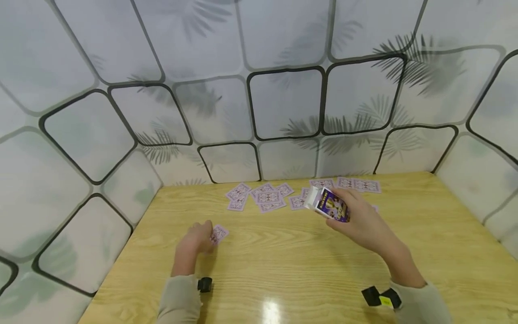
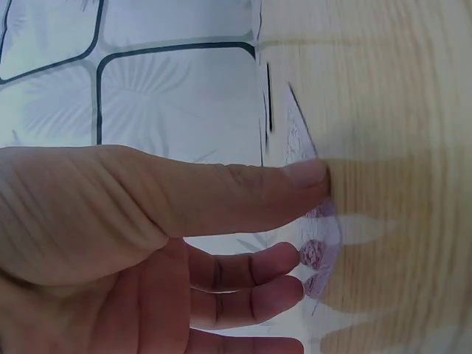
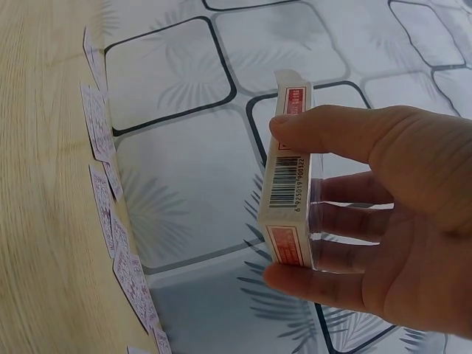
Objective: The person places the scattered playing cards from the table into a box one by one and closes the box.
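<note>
My left hand (image 1: 196,239) is low over the left part of the table. A purple-and-white patterned playing card (image 1: 219,234) is in its fingers. In the left wrist view the thumb (image 2: 306,175) lies on the card (image 2: 321,236), with fingertips at its other edge. My right hand (image 1: 362,220) grips a purple playing-card box (image 1: 332,204) above the table, its white flap end open toward the left. In the right wrist view the box's narrow side (image 3: 286,184) with a barcode shows between thumb and fingers. Whether cards are inside is hidden.
Patterned cards lie loosely overlapped along the back of the wooden table (image 1: 259,261): a left group (image 1: 238,196), a middle group (image 1: 268,198) and a right group (image 1: 359,185). Fabric-like patterned walls (image 1: 283,103) stand behind and at both sides.
</note>
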A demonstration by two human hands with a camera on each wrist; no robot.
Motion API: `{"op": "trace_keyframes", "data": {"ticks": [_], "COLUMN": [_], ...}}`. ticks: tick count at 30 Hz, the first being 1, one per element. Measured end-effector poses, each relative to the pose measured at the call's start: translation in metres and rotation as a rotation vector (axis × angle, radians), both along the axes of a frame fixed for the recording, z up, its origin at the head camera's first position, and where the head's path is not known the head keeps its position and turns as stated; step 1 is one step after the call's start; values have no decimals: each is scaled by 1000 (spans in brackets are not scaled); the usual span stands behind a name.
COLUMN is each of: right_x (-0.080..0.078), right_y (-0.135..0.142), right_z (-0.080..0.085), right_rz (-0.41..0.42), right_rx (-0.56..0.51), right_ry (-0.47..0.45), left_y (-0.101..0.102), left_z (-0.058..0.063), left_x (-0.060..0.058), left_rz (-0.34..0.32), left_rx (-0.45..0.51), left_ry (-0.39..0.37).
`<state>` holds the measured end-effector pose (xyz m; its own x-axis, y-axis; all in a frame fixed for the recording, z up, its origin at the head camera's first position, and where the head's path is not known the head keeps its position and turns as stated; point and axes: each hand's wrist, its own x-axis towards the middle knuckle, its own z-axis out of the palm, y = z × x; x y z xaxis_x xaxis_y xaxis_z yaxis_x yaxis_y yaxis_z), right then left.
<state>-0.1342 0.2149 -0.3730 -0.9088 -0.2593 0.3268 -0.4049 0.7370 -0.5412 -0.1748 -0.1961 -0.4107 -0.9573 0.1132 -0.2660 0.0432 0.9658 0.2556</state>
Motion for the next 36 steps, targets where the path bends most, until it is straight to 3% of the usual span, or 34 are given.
{"op": "trace_keyframes", "data": {"ticks": [7,14,20,26,36], "right_x": [-4,-3,-2,0,3], "right_y": [-7,-12,-17,-21,-24], "right_z": [5,10,6,3,2], "right_rz": [24,10,17,24,70], "right_rx": [10,-11,-27,-30,43], "right_ry": [11,-32,-2,63,160], "left_y": [-8,4,17,23,37], "left_z": [-3,4,8,22,48], "left_x": [4,1,2,9,18], "left_rz": [68,-29,-57,-110,-249], "left_rx": [97,68,90,98,340], "left_ry": [-92,-101,-146,-85,117]}}
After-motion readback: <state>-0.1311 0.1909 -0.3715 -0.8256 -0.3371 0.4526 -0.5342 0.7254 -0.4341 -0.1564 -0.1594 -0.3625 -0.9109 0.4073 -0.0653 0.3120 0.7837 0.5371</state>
